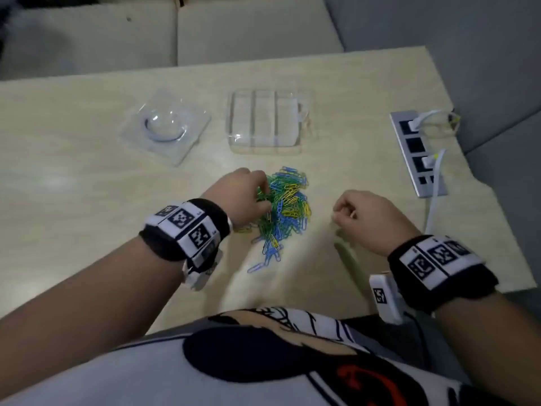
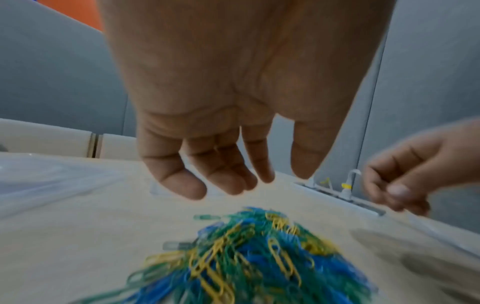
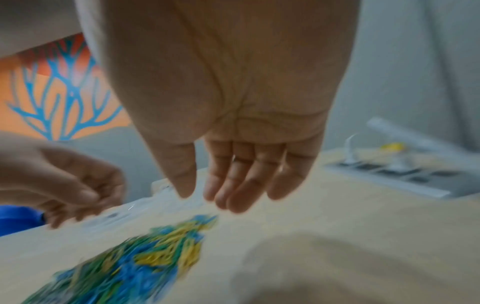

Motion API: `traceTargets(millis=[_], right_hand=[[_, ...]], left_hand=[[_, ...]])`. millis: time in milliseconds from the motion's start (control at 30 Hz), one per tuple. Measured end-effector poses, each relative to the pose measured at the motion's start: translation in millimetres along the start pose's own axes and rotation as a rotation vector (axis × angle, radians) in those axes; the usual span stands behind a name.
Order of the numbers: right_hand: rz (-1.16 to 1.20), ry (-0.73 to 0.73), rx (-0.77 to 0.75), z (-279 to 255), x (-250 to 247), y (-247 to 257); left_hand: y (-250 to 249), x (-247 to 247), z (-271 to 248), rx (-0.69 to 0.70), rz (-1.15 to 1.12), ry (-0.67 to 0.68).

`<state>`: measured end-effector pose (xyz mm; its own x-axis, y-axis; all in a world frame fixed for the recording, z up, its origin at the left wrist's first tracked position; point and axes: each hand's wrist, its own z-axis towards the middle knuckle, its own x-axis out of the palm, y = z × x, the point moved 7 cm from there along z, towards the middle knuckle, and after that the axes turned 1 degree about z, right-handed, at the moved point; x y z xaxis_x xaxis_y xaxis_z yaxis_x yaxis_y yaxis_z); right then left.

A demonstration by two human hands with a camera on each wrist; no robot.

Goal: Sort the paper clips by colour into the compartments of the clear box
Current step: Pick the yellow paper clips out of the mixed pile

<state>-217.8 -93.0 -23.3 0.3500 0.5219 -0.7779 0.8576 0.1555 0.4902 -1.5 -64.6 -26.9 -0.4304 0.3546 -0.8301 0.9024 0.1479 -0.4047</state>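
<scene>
Both hands hover over the desk [image 1: 87,177]: the left hand [image 1: 240,194] sits at the left edge of the paper clips [image 1: 284,206], fingers loosely curled and holding nothing; the right hand [image 1: 366,215], loosely curled and empty, hangs apart to their right. Beyond the pile, the clear box [image 1: 266,121] lies nearer the left hand, compartments running away from the hands

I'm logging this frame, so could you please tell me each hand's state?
Left hand: open, over the paper clips, holding nothing.
Right hand: curled; cannot tell whether it holds anything.
</scene>
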Motion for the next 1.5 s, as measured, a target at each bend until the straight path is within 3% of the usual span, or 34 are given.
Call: traceTargets(millis=[100, 333, 767, 933, 1000, 1133, 1233, 1400, 1500], right_hand=[[0.006, -0.049, -0.03, 23, 16, 14], [-0.058, 0.031, -0.076, 44, 66, 33], [0.033, -0.15, -0.139, 56, 32, 19], [0.131, -0.183, -0.126, 52, 23, 24], [0.184, -0.205, -0.131, 50, 17, 27], [0.284, -0.244, -0.17, 43, 11, 37], [0.361, -0.2, -0.199, 40, 14, 47], [0.264, -0.188, -0.387, 35, 13, 64], [0.213, -0.321, -0.216, 40, 2, 38]], left_hand=[[7, 10, 8, -0.049, 0.052, -0.067], [18, 40, 14, -0.043, 0.18, -0.054], [16, 21, 23, 0.028, -0.064, -0.204], [-6, 25, 32, 0.175, -0.177, -0.133], [-8, 29, 34, 0.14, -0.304, -0.085], [-6, 47, 31, -0.084, -1.068, 0.084], [-13, 52, 30, -0.2, -1.367, 0.177], [-17, 56, 27, -0.299, -1.501, 0.244], [-13, 60, 25, -0.337, -1.376, 0.294]])
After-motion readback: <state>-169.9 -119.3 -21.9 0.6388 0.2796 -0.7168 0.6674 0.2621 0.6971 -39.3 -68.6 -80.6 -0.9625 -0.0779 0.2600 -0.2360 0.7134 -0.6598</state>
